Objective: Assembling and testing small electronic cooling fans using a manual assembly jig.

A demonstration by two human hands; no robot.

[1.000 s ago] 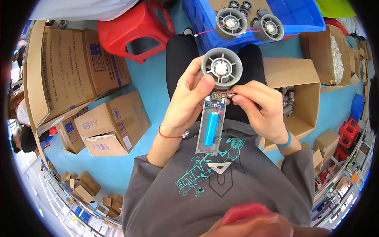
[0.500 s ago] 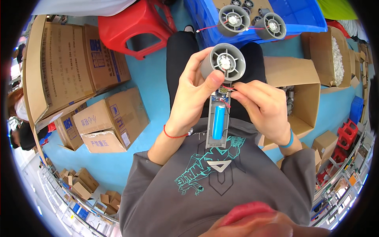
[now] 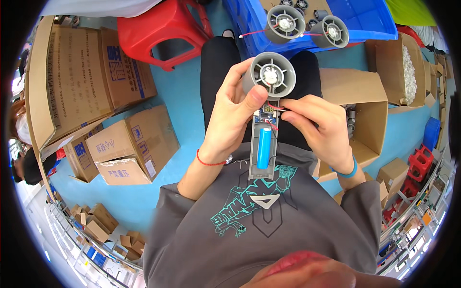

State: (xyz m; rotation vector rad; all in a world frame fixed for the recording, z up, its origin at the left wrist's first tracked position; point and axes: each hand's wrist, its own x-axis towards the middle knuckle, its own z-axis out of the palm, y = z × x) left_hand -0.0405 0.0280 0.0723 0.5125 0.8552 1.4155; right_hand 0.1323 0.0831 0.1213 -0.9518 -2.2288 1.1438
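Note:
My left hand grips a grey handheld fan by the neck, thumb pressed just under the round fan head. The fan's open grey handle points down toward my chest and shows a blue cylindrical battery and a small circuit board. My right hand pinches thin red wires at the board, right beside the fan head.
A blue crate ahead holds two more grey fan heads with red wires. An open cardboard box stands to my right, a red plastic stool and several cardboard boxes to my left on the blue floor.
The fan has shifted slightly right and upward in my hands. My right fingers have stayed at the red wires by the circuit board.

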